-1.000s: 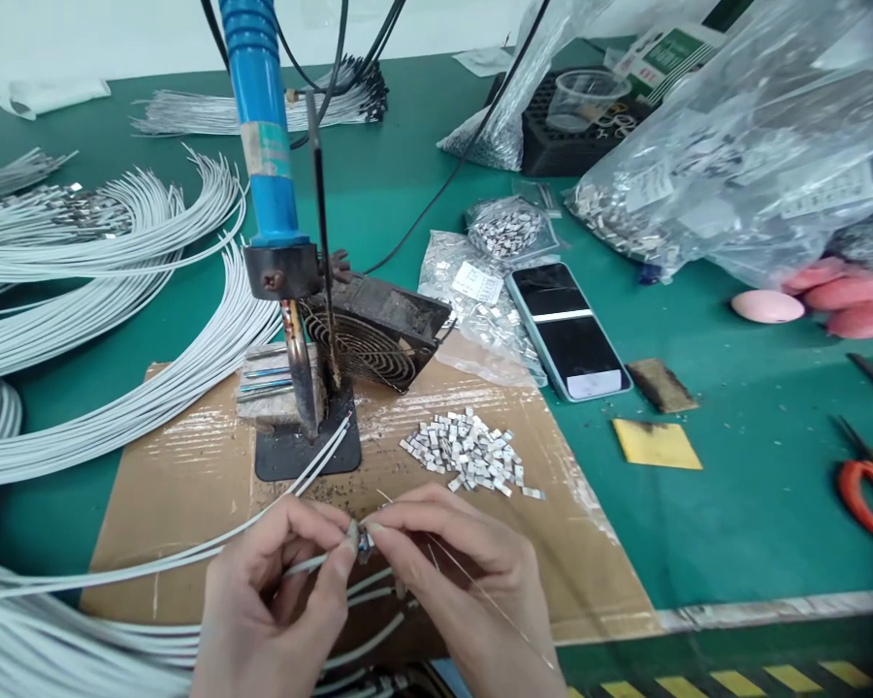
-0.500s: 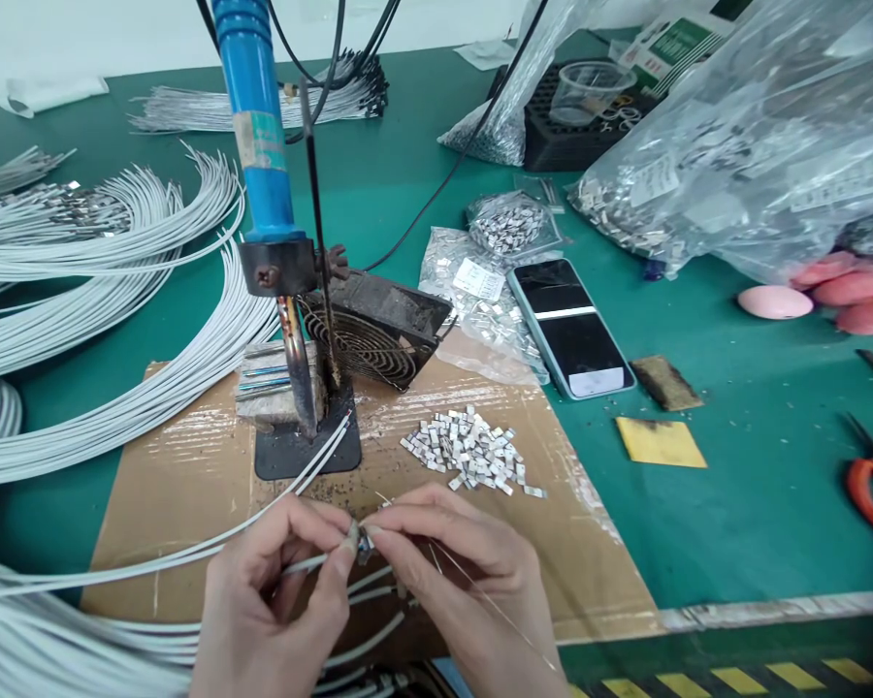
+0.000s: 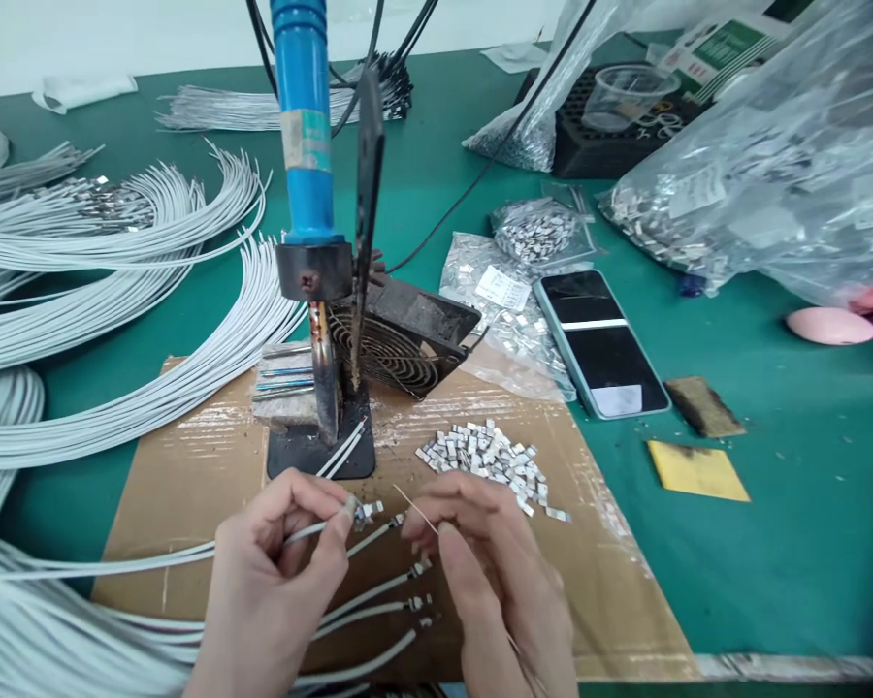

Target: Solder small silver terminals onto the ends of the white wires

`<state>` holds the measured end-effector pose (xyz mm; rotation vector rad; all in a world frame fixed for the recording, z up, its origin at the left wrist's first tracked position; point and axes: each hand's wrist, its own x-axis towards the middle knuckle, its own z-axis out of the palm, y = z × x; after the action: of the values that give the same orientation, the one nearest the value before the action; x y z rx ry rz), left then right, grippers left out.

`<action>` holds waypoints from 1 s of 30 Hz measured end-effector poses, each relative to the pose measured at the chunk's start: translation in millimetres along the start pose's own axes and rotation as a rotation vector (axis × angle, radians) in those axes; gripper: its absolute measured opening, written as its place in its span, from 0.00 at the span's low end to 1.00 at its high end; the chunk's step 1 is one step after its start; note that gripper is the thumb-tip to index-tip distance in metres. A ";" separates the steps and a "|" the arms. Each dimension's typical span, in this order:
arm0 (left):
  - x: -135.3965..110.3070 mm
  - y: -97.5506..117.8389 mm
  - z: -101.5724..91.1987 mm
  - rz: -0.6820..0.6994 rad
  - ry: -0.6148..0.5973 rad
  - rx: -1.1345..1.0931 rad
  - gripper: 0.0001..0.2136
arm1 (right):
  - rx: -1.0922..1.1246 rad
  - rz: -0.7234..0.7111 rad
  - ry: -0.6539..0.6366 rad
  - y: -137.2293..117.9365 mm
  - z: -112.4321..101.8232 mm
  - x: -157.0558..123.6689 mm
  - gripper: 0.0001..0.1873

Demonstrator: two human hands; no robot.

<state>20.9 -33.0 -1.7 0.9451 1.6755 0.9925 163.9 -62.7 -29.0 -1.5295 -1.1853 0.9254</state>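
My left hand [image 3: 276, 572] pinches a thin white cable [image 3: 152, 560] near its tip, where a small metal terminal [image 3: 368, 509] sits on the end. My right hand [image 3: 491, 572] is a short way to the right, fingers curled around a thin solder wire [image 3: 414, 508] that points up and left. Several more terminated white cables [image 3: 378, 589] lie on the cardboard sheet [image 3: 189, 485] between and below my hands. A pile of small metal terminals [image 3: 491, 460] lies just beyond my right hand. A blue-handled soldering iron [image 3: 307, 174] stands upright on its black stand [image 3: 320, 451] ahead.
A small fan [image 3: 397, 339] sits behind the stand. Bundles of white cables [image 3: 116, 291] fill the left side. A phone [image 3: 600, 339], bags of terminals [image 3: 734, 194], a yellow sponge [image 3: 696, 470] and a pink object [image 3: 829, 325] lie on the green table to the right.
My hands have come apart: the right hand drew back to the right with the solder wire, leaving the terminal on the cable end in my left hand. The view shifted slightly left.
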 end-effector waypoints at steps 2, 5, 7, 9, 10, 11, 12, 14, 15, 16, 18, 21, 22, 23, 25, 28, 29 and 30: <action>3.7 0.2 -1.1 0.008 0.013 -0.003 0.06 | -0.024 -0.024 -0.033 -2.5 -0.1 4.2 0.13; 8.5 1.3 -2.2 0.018 0.032 -0.022 0.07 | 0.010 -0.089 -0.069 -6.4 2.4 10.8 0.15; 11.4 2.4 -2.6 0.024 0.040 -0.032 0.07 | 0.059 -0.105 -0.069 -7.5 5.8 13.5 0.13; 14.1 3.7 -2.7 0.026 0.039 -0.054 0.06 | 0.105 -0.098 -0.074 -7.7 9.8 15.0 0.11; 15.3 4.4 -2.6 0.027 0.036 -0.072 0.06 | 0.128 -0.091 -0.080 -7.7 11.7 15.4 0.11; 16.5 5.1 -2.5 0.028 0.033 -0.088 0.06 | 0.147 -0.084 -0.087 -7.8 13.4 15.9 0.11; 17.5 5.9 -2.4 0.029 0.031 -0.101 0.06 | 0.162 -0.074 -0.094 -8.0 14.9 16.5 0.11; 19.3 7.6 -2.1 0.031 0.033 -0.117 0.06 | 0.180 -0.052 -0.101 -8.9 17.3 18.0 0.11; 20.0 8.5 -2.0 0.032 0.037 -0.122 0.06 | 0.183 -0.042 -0.100 -9.5 18.1 18.9 0.11; 20.6 9.4 -1.8 0.034 0.044 -0.127 0.06 | 0.186 -0.034 -0.098 -10.3 18.9 19.8 0.12; 21.9 10.9 -1.6 0.038 0.059 -0.138 0.06 | 0.199 -0.019 -0.098 -12.2 20.1 21.7 0.12; 24.5 11.1 -2.8 0.045 0.073 -0.143 0.06 | 0.227 0.022 -0.095 -15.3 21.9 24.1 0.12; 25.7 10.6 -3.8 0.047 0.075 -0.142 0.06 | 0.238 0.037 -0.092 -16.3 22.5 24.8 0.12; 27.1 9.7 -5.2 0.052 0.074 -0.140 0.06 | 0.250 0.048 -0.087 -17.3 23.1 25.5 0.12; 30.1 7.9 -8.2 0.072 0.042 -0.126 0.05 | 0.278 0.061 -0.077 -19.2 24.4 26.8 0.12; 32.7 6.8 -10.5 0.093 -0.012 -0.121 0.05 | 0.307 0.078 -0.068 -21.8 25.9 28.6 0.13; 32.6 7.3 -10.0 0.089 -0.005 -0.136 0.05 | 0.313 0.085 -0.067 -22.6 26.2 29.0 0.13; 32.0 8.3 -8.9 0.080 0.014 -0.156 0.06 | 0.316 0.090 -0.067 -23.2 26.4 29.3 0.13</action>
<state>5.3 -2.6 -2.5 0.9089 1.5572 1.1675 140.5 -26.4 -13.6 -1.3133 -0.9690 1.1719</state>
